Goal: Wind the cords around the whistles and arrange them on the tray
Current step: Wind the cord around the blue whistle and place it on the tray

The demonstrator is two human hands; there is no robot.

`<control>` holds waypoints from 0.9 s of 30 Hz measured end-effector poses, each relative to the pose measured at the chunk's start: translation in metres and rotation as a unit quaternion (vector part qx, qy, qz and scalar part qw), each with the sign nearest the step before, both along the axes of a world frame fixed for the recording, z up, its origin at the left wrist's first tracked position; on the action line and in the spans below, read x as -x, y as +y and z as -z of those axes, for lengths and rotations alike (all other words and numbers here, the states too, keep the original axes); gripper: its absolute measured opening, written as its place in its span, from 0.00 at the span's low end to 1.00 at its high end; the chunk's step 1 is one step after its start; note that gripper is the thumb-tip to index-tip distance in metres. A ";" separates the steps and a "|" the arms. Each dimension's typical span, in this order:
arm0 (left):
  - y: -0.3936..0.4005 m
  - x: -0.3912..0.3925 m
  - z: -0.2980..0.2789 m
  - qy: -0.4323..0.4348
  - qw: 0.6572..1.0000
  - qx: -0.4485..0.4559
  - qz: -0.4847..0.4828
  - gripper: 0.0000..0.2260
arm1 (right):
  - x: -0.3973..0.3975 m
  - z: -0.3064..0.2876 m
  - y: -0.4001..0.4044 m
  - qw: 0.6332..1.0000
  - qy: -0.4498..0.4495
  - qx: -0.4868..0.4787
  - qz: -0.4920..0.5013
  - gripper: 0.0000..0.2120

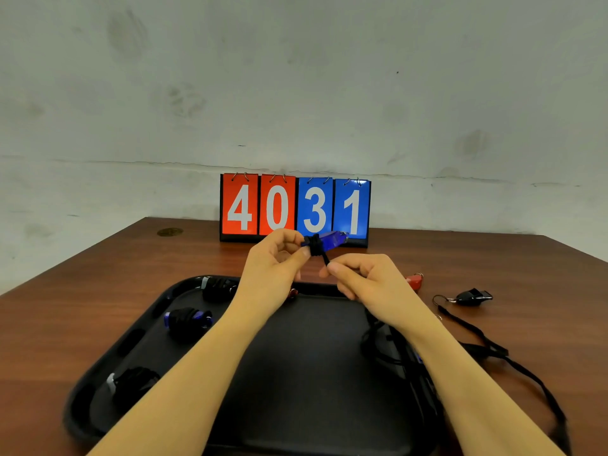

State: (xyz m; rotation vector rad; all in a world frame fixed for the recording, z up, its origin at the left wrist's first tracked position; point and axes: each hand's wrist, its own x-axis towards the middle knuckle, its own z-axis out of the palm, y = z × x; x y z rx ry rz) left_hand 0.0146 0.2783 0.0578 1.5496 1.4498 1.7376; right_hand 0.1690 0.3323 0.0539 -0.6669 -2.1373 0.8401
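My left hand [279,258] pinches one end of a blue whistle [332,240], held above the black tray [312,373]. A few turns of black cord [316,245] wrap the whistle near my fingers. My right hand [358,274] pinches the cord's free part just below it. On the tray's left side lie three wound whistles: a black one [218,287] at the back, a blue one [187,319] in the middle, a white one [131,383] nearest me.
A red whistle [414,280] and a black whistle [470,297] with a loose black cord [493,350] lie on the wooden table right of the tray. More loose cord lies over the tray's right rim. A flip scoreboard [294,209] reading 4031 stands at the back.
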 end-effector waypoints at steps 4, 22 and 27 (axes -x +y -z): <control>0.003 0.001 0.002 0.029 0.998 0.009 -0.046 0.05 | 0.001 0.000 -0.002 1.000 -0.013 -0.007 -0.009 0.11; 0.005 0.008 0.005 0.203 0.976 0.040 -0.070 0.06 | 0.001 0.008 0.009 0.968 -0.008 -0.222 0.114 0.06; 0.003 0.007 0.005 0.216 0.975 0.048 -0.037 0.06 | 0.000 0.009 0.009 0.971 0.012 -0.210 0.117 0.08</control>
